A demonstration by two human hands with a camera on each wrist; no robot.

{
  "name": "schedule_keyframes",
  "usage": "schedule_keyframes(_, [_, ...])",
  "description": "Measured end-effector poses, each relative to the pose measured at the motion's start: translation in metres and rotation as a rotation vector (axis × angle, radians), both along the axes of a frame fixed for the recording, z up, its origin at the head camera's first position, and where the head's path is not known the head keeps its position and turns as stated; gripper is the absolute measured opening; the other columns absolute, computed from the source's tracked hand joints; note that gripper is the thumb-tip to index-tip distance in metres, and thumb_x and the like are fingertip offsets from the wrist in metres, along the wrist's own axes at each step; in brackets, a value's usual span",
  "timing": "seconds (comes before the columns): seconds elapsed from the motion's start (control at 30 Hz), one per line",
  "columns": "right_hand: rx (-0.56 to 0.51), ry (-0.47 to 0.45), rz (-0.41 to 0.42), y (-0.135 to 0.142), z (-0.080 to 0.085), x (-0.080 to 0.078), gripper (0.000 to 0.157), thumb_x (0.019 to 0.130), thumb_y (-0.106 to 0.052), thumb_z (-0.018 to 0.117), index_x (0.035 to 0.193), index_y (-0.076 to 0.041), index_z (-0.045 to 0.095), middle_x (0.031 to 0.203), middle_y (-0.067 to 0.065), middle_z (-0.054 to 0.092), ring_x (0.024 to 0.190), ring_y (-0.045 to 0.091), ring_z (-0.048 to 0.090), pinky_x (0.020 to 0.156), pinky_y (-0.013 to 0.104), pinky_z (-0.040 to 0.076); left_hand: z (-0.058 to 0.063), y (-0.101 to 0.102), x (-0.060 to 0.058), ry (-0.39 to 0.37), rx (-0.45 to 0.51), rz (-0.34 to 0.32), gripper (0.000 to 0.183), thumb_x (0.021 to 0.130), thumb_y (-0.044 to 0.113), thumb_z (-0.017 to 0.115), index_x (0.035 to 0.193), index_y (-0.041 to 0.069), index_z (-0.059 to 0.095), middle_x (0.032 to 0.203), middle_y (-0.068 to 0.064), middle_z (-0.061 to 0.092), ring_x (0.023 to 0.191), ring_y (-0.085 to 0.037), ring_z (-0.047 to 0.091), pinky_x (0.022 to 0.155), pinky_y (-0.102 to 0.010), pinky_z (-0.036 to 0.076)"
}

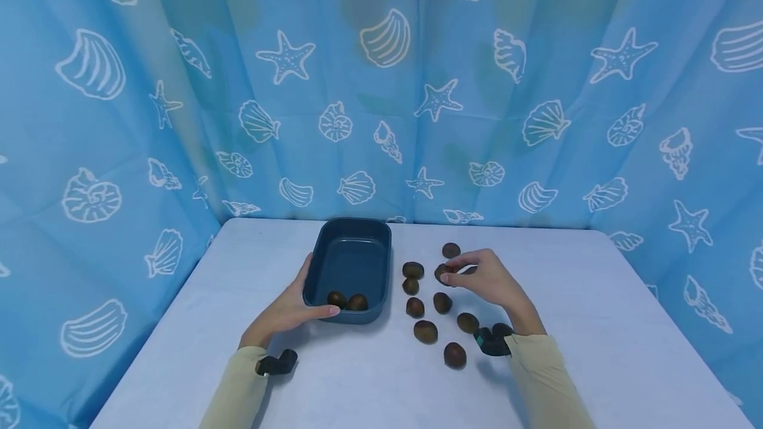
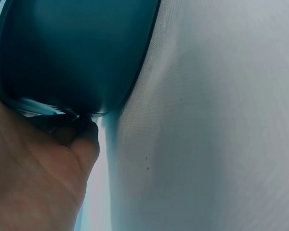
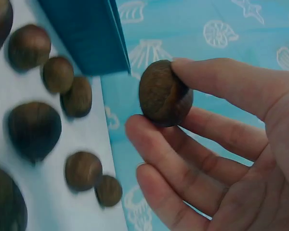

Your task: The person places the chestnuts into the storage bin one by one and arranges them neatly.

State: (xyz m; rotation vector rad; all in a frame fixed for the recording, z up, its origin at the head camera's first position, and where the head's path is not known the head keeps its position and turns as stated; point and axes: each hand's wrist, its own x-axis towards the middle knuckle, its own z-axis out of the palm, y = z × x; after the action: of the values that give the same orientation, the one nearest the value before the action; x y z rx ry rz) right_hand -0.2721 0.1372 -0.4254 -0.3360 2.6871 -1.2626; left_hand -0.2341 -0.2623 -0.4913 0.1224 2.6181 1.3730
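Note:
My left hand (image 1: 290, 306) grips a dark teal rectangular dish (image 1: 314, 260) at its near left corner, the thumb lying along the front rim. Two brown chestnuts (image 1: 357, 302) lie inside the dish at its near end. In the left wrist view the dish (image 2: 82, 53) is tilted in the frame, and the fingers partly hide behind the palm. To the right of the dish, my right hand (image 1: 485, 278) pinches one chestnut (image 3: 161, 94) between thumb and fingers. That chestnut looks raised off the table in the right wrist view.
Several loose chestnuts (image 1: 426, 332) lie scattered on the white tablecloth (image 1: 357, 382) between the dish and my right hand, some under the right wrist. A blue curtain (image 1: 381, 118) with white shells and starfish hangs behind the table and along both sides.

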Motion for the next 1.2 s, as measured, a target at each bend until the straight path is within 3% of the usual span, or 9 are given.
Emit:
schedule_keyframes(0.23, [-0.086, 0.076, 0.1, -0.028, 0.004, -0.001, 0.033, 0.092, -0.031, 0.079, 0.116, -0.008, 0.079, 0.109, 0.009, 0.074, 0.097, 0.02, 0.07, 0.09, 0.042, 0.06, 0.002, 0.0, 0.002, 0.014, 0.007, -0.005, 0.133, 0.079, 0.051, 0.086, 0.167, 0.025, -0.01, 0.176, -0.013, 0.004, 0.159, -0.047, 0.019, 0.122, -0.071, 0.026])
schedule_keyframes(0.53, [-0.106, 0.108, 0.12, -0.068, 0.008, -0.004, 0.033, 0.092, -0.03, 0.079, 0.117, -0.01, 0.079, 0.107, 0.005, 0.079, 0.096, 0.018, 0.069, 0.085, 0.036, 0.06, 0.003, -0.001, 0.003, 0.013, 0.01, 0.005, 0.133, 0.079, 0.05, 0.086, 0.167, 0.026, -0.01, 0.176, -0.013, 0.004, 0.159, -0.047, 0.019, 0.122, -0.072, 0.026])
schedule_keyframes(0.87, [-0.148, 0.152, 0.176, -0.105, 0.003, -0.007, 0.034, 0.091, -0.027, 0.08, 0.118, -0.007, 0.078, 0.108, 0.007, 0.079, 0.093, 0.017, 0.069, 0.081, 0.032, 0.06, 0.001, -0.001, 0.001, 0.011, 0.023, -0.012, 0.131, 0.08, 0.05, 0.085, 0.166, 0.026, -0.011, 0.176, -0.013, 0.004, 0.158, -0.046, 0.02, 0.122, -0.072, 0.027])
schedule_keyframes(1.2, [-0.119, 0.153, 0.216, -0.135, -0.008, -0.014, 0.028, 0.091, -0.028, 0.08, 0.112, -0.01, 0.08, 0.099, 0.003, 0.076, 0.09, 0.015, 0.065, 0.077, 0.028, 0.057, 0.003, 0.0, 0.003, 0.008, 0.025, -0.014, 0.13, 0.081, 0.051, 0.084, 0.166, 0.029, -0.011, 0.176, -0.012, 0.006, 0.157, -0.047, 0.023, 0.121, -0.073, 0.027])
